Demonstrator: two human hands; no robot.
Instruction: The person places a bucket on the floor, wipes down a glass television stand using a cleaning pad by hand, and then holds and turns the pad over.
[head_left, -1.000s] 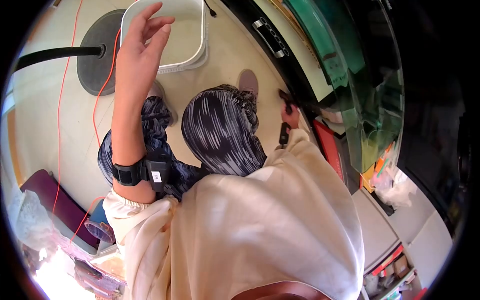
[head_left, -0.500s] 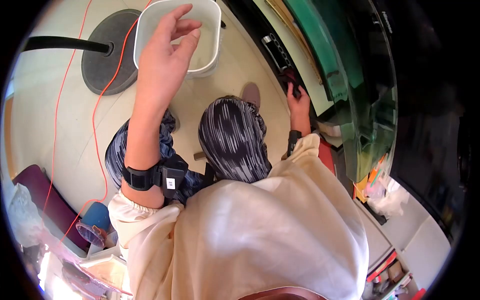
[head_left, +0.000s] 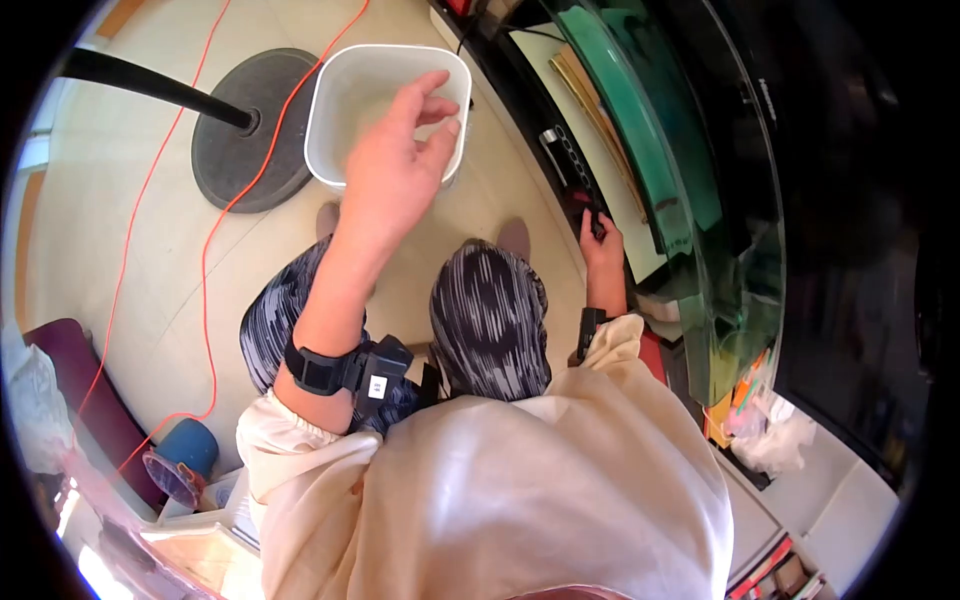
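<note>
My left hand (head_left: 402, 160) hovers over the white bucket (head_left: 318, 120) with its fingers apart and loosely bent, holding nothing. The bucket stands on the floor; the part of its inside that shows is pale, and the hand and forearm cover some of it. At the edge of the black cabinet shelf (head_left: 520, 100), my right hand (head_left: 604, 255) has its fingers closed around a small dark thing (head_left: 597, 226). Its kind is hard to make out against the dark shelf. Just beyond it lie a dark maroon patch and a silver-and-black object (head_left: 562, 158).
Left of the bucket is a round dark base (head_left: 225, 165) with a black pole. A red cord (head_left: 206, 270) runs along the floor. A blue container (head_left: 187, 447) stands lower left. Green glass (head_left: 650, 130) and a large black screen (head_left: 840, 250) flank my right side.
The whole view has shifted, so things appear lower and slightly to the right. My left hand has moved a little rightward over the bucket. My right hand stays at the shelf, its fingers still closed.
</note>
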